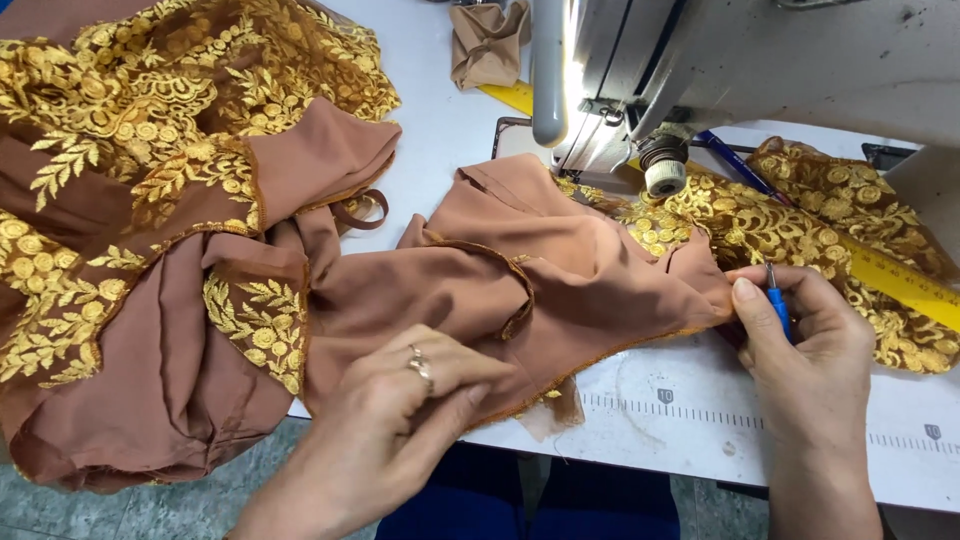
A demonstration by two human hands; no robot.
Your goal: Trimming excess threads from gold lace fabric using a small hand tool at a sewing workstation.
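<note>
A brown garment (470,290) with gold embroidered lace lies across the white sewing table (640,420) and hangs off its left edge. My left hand (400,410), with a ring on one finger, presses and pinches the brown cloth near the table's front edge. My right hand (805,330) grips the cloth's right edge with the thumb and holds a small blue-handled seam ripper (777,300), its metal tip pointing up. Gold lace (800,220) spreads under and behind the right hand.
A grey sewing machine (720,70) stands at the back right, its lamp lit above the needle area. A yellow ruler (900,285) lies under the lace at right. A folded beige scrap (487,40) sits at the back. Tiled floor shows below left.
</note>
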